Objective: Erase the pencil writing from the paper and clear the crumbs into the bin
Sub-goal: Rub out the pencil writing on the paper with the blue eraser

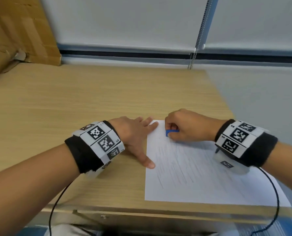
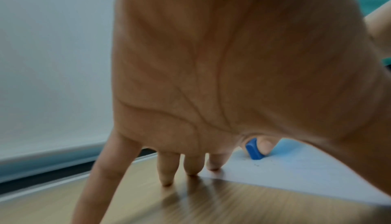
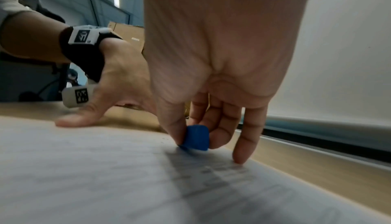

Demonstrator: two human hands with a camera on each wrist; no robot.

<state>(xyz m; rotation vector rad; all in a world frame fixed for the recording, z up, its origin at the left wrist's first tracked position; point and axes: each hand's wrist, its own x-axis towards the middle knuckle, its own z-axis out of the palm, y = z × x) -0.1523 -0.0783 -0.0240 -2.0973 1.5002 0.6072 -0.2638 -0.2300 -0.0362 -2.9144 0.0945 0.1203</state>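
Bare forearms, both with a chunky black wristband [image 1: 83,155] wrapped in white blocks printed with black square codes, plus a thin black cable [image 1: 56,206] dangling off each.

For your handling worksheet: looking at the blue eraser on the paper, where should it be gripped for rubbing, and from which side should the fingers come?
Grip the blue eraser on its two broad flat faces, coming from above, as the right hand does: thumb on one face, fingers on the other. It stands on one end on the paper, so that end stays free to rub. The left hand lies flat at the sheet's edge.
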